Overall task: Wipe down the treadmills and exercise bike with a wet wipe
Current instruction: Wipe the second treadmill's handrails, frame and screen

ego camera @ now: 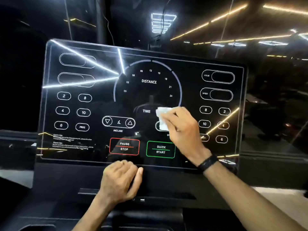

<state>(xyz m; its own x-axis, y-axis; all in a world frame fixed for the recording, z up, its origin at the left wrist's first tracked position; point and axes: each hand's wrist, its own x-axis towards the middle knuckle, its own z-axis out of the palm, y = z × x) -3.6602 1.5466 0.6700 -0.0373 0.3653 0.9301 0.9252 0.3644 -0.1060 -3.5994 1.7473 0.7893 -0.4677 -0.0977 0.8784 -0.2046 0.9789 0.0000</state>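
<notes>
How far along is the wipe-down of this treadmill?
Nothing visibly finished. In hand: the right hand presses the wet wipe on the console panel beside TIME; the left hand rests on its lower edge. Left: remaining panel, other machines, unseen here.

Treadmill console panel [93,144] read DISTANCE over a 00–24 dial, TIME, INCLINE, PULSE, SPEED, PROG; red PAUSE/STOP box [124,146], green QUICK/START box [160,149]; numbered keys 2–10 both sides.
</notes>
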